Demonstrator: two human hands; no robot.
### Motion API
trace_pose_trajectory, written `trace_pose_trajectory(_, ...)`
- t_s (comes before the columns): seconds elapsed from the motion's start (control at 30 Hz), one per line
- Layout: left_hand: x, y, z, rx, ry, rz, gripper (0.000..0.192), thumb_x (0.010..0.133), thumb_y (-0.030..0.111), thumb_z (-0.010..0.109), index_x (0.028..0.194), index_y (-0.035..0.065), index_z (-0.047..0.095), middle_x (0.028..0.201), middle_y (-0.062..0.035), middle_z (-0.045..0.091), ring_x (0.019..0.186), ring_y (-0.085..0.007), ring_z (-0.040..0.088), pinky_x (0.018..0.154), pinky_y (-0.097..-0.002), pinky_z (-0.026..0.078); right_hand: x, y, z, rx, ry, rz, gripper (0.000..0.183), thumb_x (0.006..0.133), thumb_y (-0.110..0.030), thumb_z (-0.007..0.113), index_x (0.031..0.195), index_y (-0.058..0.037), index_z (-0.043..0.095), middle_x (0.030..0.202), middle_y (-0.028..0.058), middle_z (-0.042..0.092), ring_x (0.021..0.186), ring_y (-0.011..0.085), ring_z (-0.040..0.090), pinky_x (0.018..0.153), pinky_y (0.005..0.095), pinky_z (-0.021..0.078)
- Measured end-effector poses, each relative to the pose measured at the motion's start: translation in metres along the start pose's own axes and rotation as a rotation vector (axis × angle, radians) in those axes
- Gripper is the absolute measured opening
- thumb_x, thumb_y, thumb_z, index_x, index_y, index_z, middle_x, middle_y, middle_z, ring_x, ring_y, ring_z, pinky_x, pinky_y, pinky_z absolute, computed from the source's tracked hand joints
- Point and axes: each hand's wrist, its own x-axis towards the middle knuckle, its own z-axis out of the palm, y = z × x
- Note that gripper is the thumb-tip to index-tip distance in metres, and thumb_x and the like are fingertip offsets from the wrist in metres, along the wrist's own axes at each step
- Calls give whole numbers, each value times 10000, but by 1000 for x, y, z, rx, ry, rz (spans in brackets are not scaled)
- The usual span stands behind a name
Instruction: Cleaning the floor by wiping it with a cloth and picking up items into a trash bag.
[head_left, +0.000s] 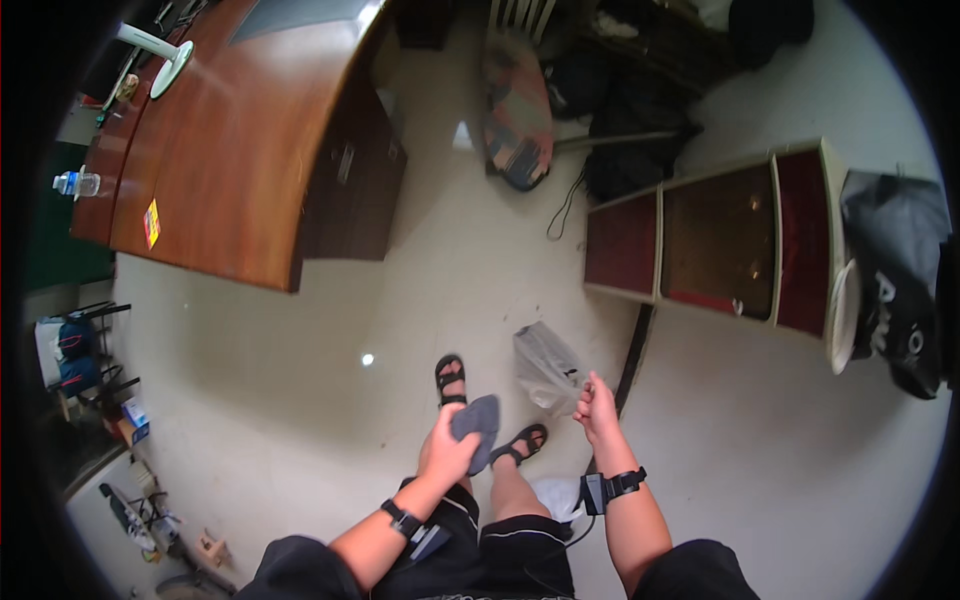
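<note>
My left hand grips a folded dark grey cloth item, held in front of my legs above the sandals. Its exact kind cannot be told. Off to the right, my right hand pinches the edge of a clear plastic bag, which hangs down to the left of the fingers over the floor. A small dark mark shows on the bag. Both wrists wear black straps with small devices.
A wooden desk stands at the upper left. An ironing board with a patterned cover is at the top. A cabinet with a dark bag beside it is at the right. White plastic lies near my right leg.
</note>
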Motion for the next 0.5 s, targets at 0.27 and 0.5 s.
trace_pose_trajectory(0.27,51,32,-71,-206,310,-82,406,770,-19,601,1161,41,506,1035,-85,583,966,-176,586,875,-313,488,34,-157,151,-34,-238,-122,277,971,-415,599,876,-185,478,680,-58,393,477,66,310,502,286,341)
trace_pose_trajectory(0.5,105,51,-114,-201,393,-114,422,777,-21,590,1183,43,493,1058,-86,573,987,-181,581,899,-320,483,84,-282,319,263,-460,-139,280,980,-447,554,842,-204,544,701,-53,456,477,85,332,558,287,341)
